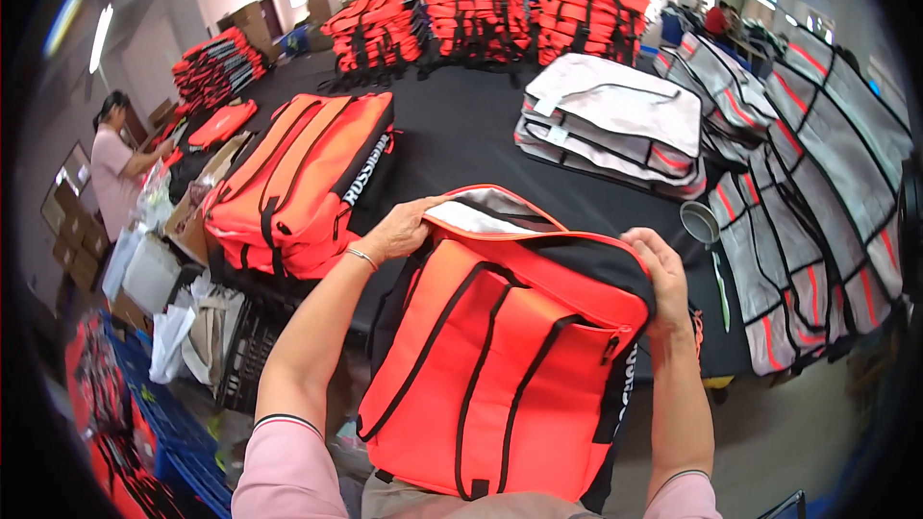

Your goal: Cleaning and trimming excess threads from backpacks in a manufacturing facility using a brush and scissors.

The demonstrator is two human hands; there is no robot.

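Note:
An orange-red backpack [471, 365] with black straps and black side panels stands upright against my front, at the table's near edge. Its top is unzipped, and a pale grey lining shows in the opening. At the top left corner my left hand [404, 230] grips the rim, fingers closed over the edge. My right hand [661, 269] holds the top right corner, with the fingers bent round the black edge. A zipper pull hangs below that corner. The lower part of the bag's inside is hidden.
Finished-looking orange backpacks [298, 183] lie left on the black table [452, 135]. Tall orange stacks [471, 5] stand behind. Grey panels [615, 115] and long grey pieces [817, 183] lie right, near a metal cup [700, 222]. A person [117, 168] works at far left beside boxes.

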